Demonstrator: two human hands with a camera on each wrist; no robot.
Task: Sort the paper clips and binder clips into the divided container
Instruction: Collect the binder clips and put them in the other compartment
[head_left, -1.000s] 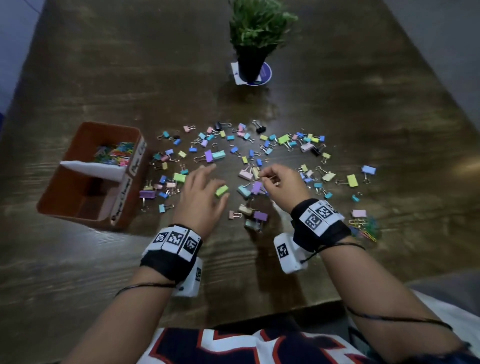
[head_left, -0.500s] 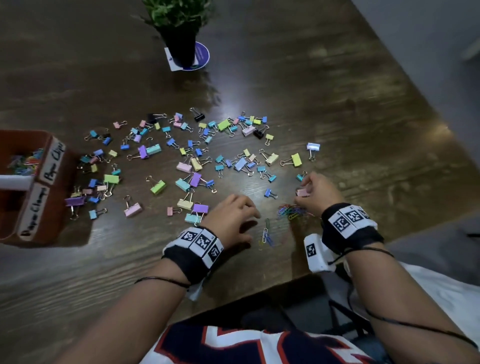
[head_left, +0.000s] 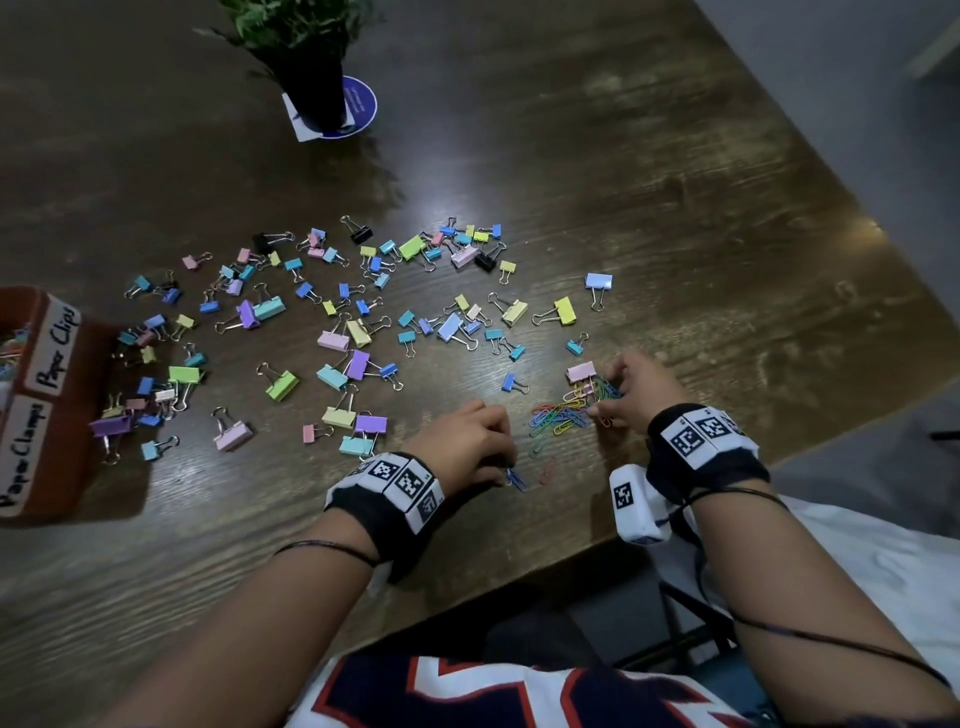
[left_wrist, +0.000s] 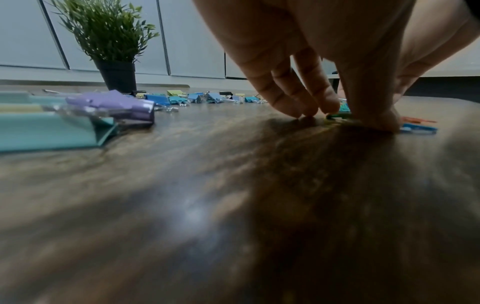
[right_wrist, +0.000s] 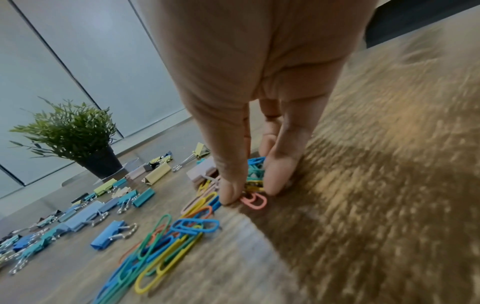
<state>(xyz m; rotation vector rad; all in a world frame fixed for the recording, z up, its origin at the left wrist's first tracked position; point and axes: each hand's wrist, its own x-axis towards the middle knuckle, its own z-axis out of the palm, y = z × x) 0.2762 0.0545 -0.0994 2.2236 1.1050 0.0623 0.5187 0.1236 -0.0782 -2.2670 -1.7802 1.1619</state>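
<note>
A pile of coloured paper clips (head_left: 563, 413) (right_wrist: 161, 242) lies near the table's front edge. My right hand (head_left: 602, 408) (right_wrist: 253, 190) pinches a bunch of them between thumb and fingers, next to a pink binder clip (head_left: 581, 371). To its left, my left hand (head_left: 501, 467) (left_wrist: 350, 119) has its curled fingertips on the table and pinches a green paper clip (left_wrist: 337, 116). A blue paper clip (head_left: 515, 477) (left_wrist: 418, 129) lies at its thumb. Several pastel binder clips (head_left: 358, 332) are scattered across the middle. The brown divided container (head_left: 47, 415), labelled for paper clips and clamps, stands at the far left.
A potted plant (head_left: 306, 57) (left_wrist: 109, 47) stands on a round coaster at the back of the wooden table. The table's front edge (head_left: 571, 561) runs just below my wrists, and its right edge slants away at the far right.
Both hands moved right, from among the binder clips to the paper clip pile near the front edge. The view swung right, so the container now sits at the left border.
</note>
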